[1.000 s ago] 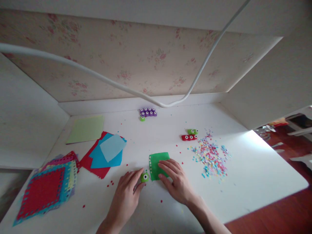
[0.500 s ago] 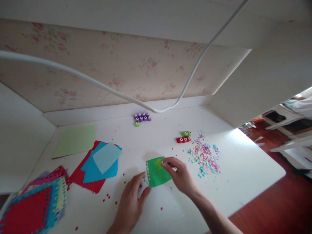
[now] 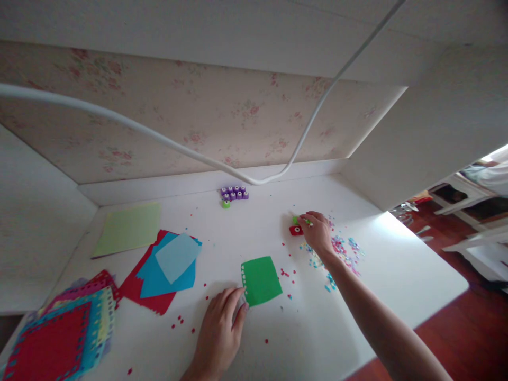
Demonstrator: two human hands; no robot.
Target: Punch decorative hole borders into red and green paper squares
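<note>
A square of green paper (image 3: 262, 280), with a row of punched holes along its left edge, lies flat on the white table. At its lower left corner, my left hand (image 3: 222, 323) grips the edge between bent fingers and thumb. My right hand (image 3: 317, 233) has its fingers closed round a small green craft punch (image 3: 308, 223) at the right of the table. Beside it is another green punch (image 3: 295, 219), partly covered by the hand. Just in front, a row of red punches (image 3: 296, 230) is also partly hidden by my fingers.
Behind stand several purple punches (image 3: 234, 194) and one green punch (image 3: 226, 204). Confetti (image 3: 345, 251) is heaped near my right forearm. Leftward lie blue paper (image 3: 170, 280), pale green sheets (image 3: 127, 227) and a punched paper stack (image 3: 55, 338). A white cable (image 3: 190, 153) hangs across the view.
My right hand has carried the green punch from the paper to the red and green punches. Small red pieces now lie right of the paper. My left hand's fingers have closed in on the paper's edge.
</note>
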